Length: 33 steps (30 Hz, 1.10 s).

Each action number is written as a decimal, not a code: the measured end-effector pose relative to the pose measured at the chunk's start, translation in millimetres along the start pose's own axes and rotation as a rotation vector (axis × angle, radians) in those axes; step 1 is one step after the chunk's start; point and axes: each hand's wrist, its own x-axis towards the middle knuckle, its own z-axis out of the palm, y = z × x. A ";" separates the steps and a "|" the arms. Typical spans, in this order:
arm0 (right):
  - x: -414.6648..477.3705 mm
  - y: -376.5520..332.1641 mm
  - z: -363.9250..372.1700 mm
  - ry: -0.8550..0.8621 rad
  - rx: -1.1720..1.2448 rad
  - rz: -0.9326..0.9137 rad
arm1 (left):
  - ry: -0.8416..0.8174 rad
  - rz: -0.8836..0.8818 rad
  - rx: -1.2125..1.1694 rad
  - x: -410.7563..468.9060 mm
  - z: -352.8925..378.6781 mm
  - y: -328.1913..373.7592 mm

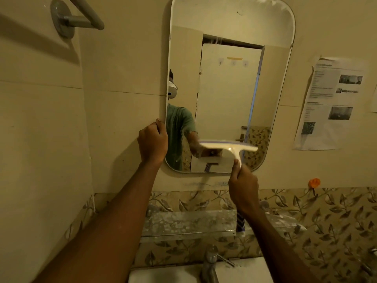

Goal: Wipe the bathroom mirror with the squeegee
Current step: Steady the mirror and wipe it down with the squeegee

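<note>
While the left hand (152, 142) curls its fingers round the lower left edge of the rounded-rectangle mirror (228, 88), the right hand (243, 186) clamps the handle of a white plastic T-shaped squeegee (228, 148). Its straight blade, blurred, lies horizontal over the lower glass. Smooth cream tiles surround the mirror. A leaf-patterned tile band (326, 221) runs below, behind a spotted glass shelf (183, 223) and a metal tap (210, 262). A printed sheet (330, 103) hangs at right, a grey towel bar (81, 19) at upper left.
</note>
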 end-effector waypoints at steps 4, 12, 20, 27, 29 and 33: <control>-47.5 25.9 8.9 -0.082 -0.042 0.066 | 0.004 0.009 0.008 0.5 0.1 -0.2; 14.5 -7.0 -8.5 0.030 -0.014 -0.016 | 0.006 0.025 -0.007 0.1 0.5 -2.4; -48.6 36.7 14.8 -0.068 -0.036 0.072 | 0.014 0.019 0.001 0.4 2.0 -1.8; -60.7 43.2 17.0 -0.077 -0.085 0.114 | -0.048 -0.020 0.021 4.6 -4.0 0.2; -64.3 44.1 14.6 -0.110 -0.098 0.129 | -0.092 -0.050 0.040 9.0 -8.7 2.1; -75.8 46.4 6.8 -0.131 -0.068 0.166 | -0.179 -0.091 0.047 21.3 -19.0 11.0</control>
